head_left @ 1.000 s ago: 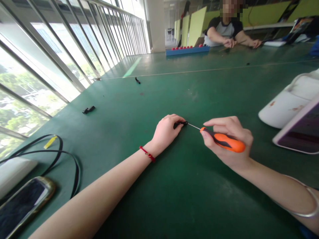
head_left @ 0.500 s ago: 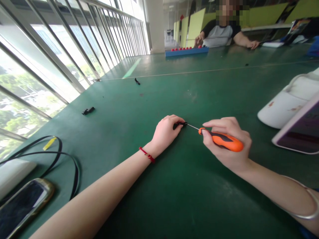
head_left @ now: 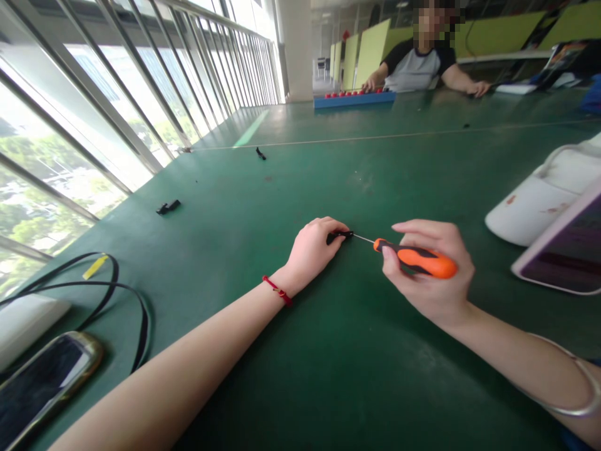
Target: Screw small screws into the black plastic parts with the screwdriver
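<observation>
My left hand [head_left: 315,249] rests on the green table, its fingers closed round a small black part [head_left: 339,235] that is mostly covered by them. The tip of a screwdriver [head_left: 429,260] with an orange and black handle meets the right end of this part. My right hand [head_left: 436,275] holds the handle, the thumb against its collar and the index finger lifted away. The thin shaft lies nearly level, pointing left. Two more black pieces lie apart on the table: one piece [head_left: 168,207] at the left, another piece [head_left: 260,154] farther back.
A phone [head_left: 42,388], a white box [head_left: 30,322] and a looped black cable [head_left: 115,288] lie at the left. To the right stand a white container [head_left: 530,200] and a tilted screen [head_left: 563,257]. Across the table [head_left: 300,181], a person sits behind a blue rack [head_left: 354,99].
My right index finger has lifted from the screwdriver's collar, and the handle has turned a little. My left hand stays still. The person opposite has lowered a hand to the blue rack.
</observation>
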### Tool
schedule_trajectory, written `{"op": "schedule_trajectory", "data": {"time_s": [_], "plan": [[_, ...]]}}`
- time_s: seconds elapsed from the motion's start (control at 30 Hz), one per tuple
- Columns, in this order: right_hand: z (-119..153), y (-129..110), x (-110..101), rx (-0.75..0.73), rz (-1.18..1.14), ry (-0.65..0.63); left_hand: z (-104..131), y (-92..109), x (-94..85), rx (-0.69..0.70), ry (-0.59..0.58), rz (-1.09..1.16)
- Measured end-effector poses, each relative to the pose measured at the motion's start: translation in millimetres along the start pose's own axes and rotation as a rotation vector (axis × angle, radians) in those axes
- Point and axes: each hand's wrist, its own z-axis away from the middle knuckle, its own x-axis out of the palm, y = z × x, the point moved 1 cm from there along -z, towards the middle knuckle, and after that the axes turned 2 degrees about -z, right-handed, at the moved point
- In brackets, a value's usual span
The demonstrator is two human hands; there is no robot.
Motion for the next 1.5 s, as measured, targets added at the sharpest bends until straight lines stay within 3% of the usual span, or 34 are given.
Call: {"op": "schedule_trajectory", "data": {"time_s": [0.1, 0.3, 0.5, 0.7, 0.9, 1.1, 1.3, 1.5], "plan": [[-1.2, 4.5, 0.9, 0.021, -0.094, 0.058, -0.2, -0.5, -0.2, 0.002, 0.002, 0.0], [-2.5, -0.3, -0.2, 0.044, 0.066, -0.089, 0.3, -1.9, 0.4, 0.009, 0.007, 0.005], [-0.4, 5.3, 1.8, 0.062, -0.102, 0.045, 0.1, -1.1, 0.5, 0.001, 0.004, 0.004], [1.1, 1.7, -0.3, 0.056, 0.059, -0.094, 0.0, -0.7, 0.3, 0.003, 0.009, 0.011], [-0.6, 3.9, 0.4, 0.068, -0.068, 0.047, -0.1, -1.3, 1.0, 0.002, 0.01, 0.006], [0.9, 2.0, 0.0, 0.107, 0.055, -0.089, 0.1, -1.9, 0.9, 0.003, 0.008, 0.008], [-0.6, 8.4, 1.7, 0.095, -0.108, 0.075, 0.4, -2.1, 1.0, 0.011, 0.005, 0.008], [-0.2, 2.2, 0.0, 0.131, 0.035, -0.075, 0.0, -1.8, 0.2, 0.005, 0.003, 0.006]]}}
